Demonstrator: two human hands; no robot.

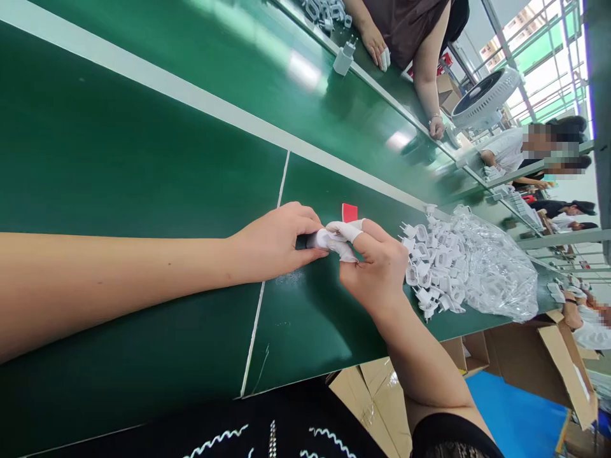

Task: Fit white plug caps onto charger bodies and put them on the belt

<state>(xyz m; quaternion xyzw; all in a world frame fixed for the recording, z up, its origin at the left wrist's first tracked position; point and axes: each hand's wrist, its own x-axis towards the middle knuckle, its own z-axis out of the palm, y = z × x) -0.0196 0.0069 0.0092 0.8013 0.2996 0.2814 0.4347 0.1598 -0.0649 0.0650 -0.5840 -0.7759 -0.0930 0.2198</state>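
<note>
In the middle of the head view my two hands meet just above the green bench (143,159). My left hand (291,238) is closed, thumb and fingers pinching one end of a small white plastic piece (321,240). My right hand (379,261) is closed on its other end, with white coverings on the thumb and index finger. Most of the piece is hidden by the fingers, so its exact kind does not show. Just beyond the right hand lies a red tag (349,212). To the right of that hand is a heap of white plug adapters (434,261).
A clear plastic bag (501,264) adjoins the heap. Across a pale strip (191,105), a single plug adapter (344,58) stands near a co-worker's hand (375,44). Cardboard boxes (520,356) are below the bench at right; a white fan (487,95) stands behind.
</note>
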